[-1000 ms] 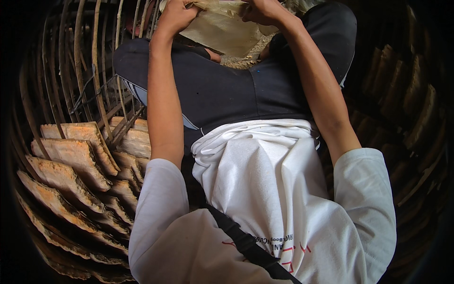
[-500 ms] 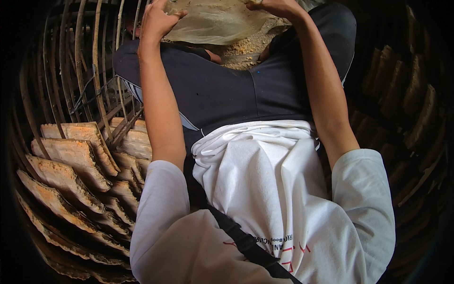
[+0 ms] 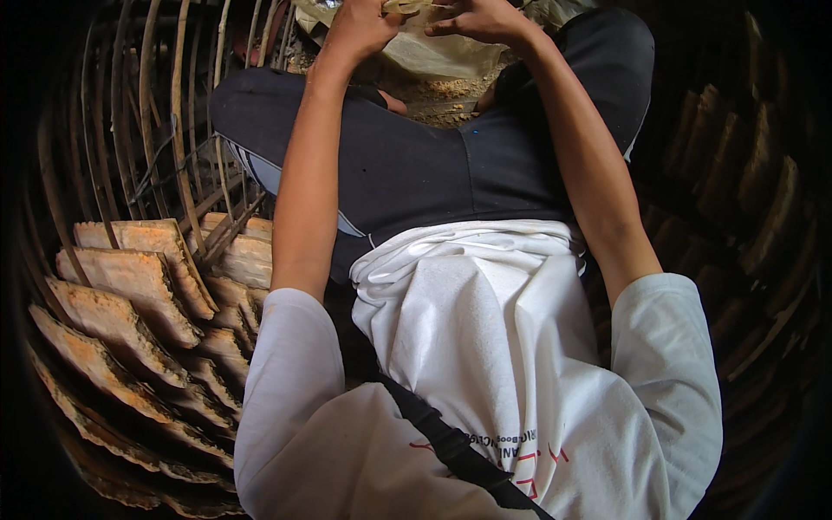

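At the top of the head view, my left hand point(image 3: 366, 28) is closed round a gathered edge of a thin, yellowish clear plastic sheet or bag point(image 3: 446, 56). My right hand point(image 3: 485, 21) is just to its right, fingers apart and pointing toward the bunched plastic; its upper part is close to the picture's edge. The plastic hangs below both hands, in front of my crossed legs. What lies inside or under it cannot be made out.
Yellowish crumbly grains point(image 3: 438, 100) cover the ground between my feet. At left stand upright thin sticks point(image 3: 178, 113) and overlapping rows of rough, pale brown slabs point(image 3: 121, 273). More slabs point(image 3: 771, 212) line the dark right side. My dark trousers point(image 3: 416, 165) frame the plastic.
My left hand has moved right and drawn the plastic's edge inward, close to my right hand. My right hand has shifted slightly left, its fingers now spread. The plastic has narrowed into a bunch.
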### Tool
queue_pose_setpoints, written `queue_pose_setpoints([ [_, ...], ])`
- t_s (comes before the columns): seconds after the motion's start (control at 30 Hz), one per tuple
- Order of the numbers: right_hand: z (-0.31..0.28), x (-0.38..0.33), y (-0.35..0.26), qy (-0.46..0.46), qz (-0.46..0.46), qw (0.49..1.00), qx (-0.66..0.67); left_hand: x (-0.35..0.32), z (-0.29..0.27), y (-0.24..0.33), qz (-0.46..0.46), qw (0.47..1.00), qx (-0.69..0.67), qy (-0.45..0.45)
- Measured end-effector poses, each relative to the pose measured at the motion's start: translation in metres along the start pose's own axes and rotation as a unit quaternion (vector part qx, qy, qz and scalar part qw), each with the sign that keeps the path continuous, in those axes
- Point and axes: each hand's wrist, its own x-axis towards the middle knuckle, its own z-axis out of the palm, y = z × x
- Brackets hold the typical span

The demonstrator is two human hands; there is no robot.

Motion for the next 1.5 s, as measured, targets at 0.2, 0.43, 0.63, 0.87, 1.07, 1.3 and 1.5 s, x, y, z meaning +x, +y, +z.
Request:
queue_pose_setpoints([
  [0.2,-0.008,0.000,0.003,-0.024,0.053,0.995,-0.085,-0.003,-0.008,-0.019,0.034,0.992,0.036,0.112],
  [0.43,-0.006,0.004,0.007,-0.003,0.047,0.989,-0.144,-0.004,-0.008,-0.002,0.088,0.974,0.128,0.164],
  [0.63,-0.004,0.004,-0.002,0.035,0.047,0.990,-0.128,-0.001,0.002,0.009,0.041,0.990,0.072,0.116],
  [0.87,-0.003,-0.002,-0.012,0.068,0.060,0.956,-0.278,-0.001,-0.003,-0.014,0.099,0.973,0.081,0.192],
  [1.07,0.002,-0.005,0.001,0.150,-0.056,0.935,-0.317,0.003,0.000,-0.020,0.123,0.960,0.053,0.247],
  [1.3,-0.010,-0.003,-0.011,0.220,0.035,0.974,0.035,0.004,-0.020,-0.020,0.052,0.963,-0.069,0.254],
  [1.5,-0.013,0.002,-0.008,0.057,0.096,0.993,0.032,0.001,-0.043,0.002,0.011,0.976,0.017,0.215],
])
